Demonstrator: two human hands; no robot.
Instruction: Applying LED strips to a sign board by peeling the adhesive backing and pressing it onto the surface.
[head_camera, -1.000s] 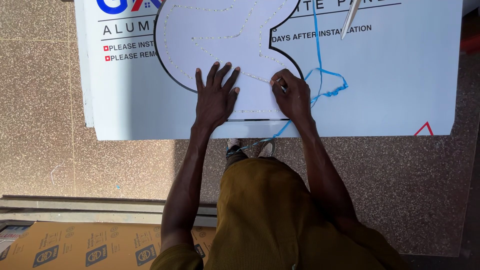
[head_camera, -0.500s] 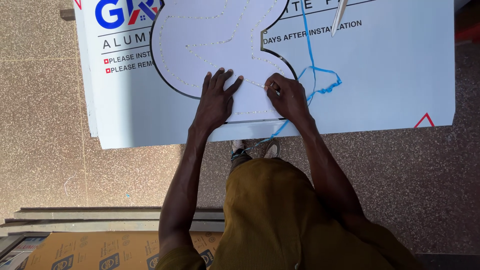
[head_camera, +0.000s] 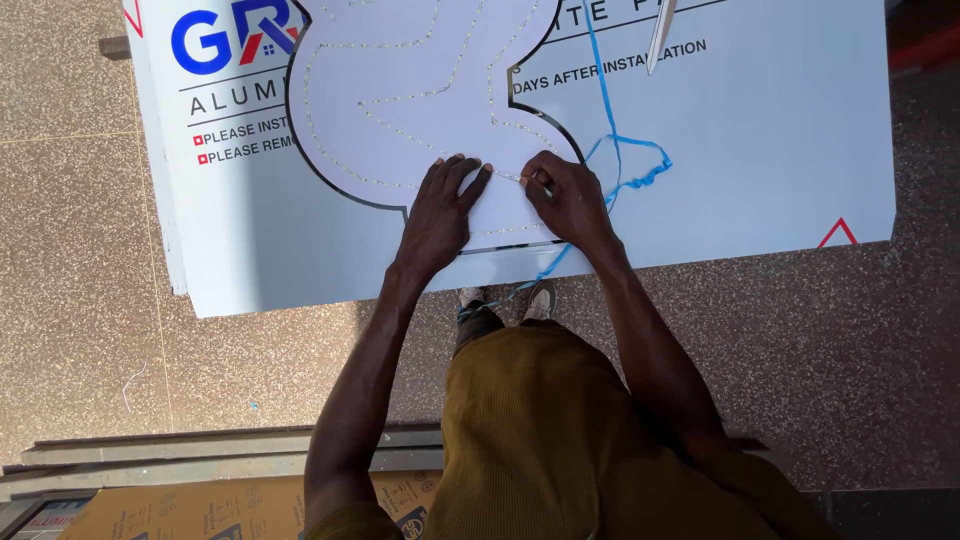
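White cut-out shape (head_camera: 430, 90) with a dotted light strip (head_camera: 400, 105) lies near the front edge of our pale printed panel (head_camera: 760, 150) | left hand (head_camera: 440, 215) flat, fingers spread, steadying it | right hand (head_camera: 570, 200) pinched on the strip | blue cord (head_camera: 612, 150) beside | speckled stone floor (head_camera: 80, 280) below.

My two hands: left (head_camera: 440, 215), right (head_camera: 570, 200). Under them, one white curvy-edged cut-out panel (head_camera: 400, 90); beyond right fingers, one tangled blue cord (head_camera: 625, 165).
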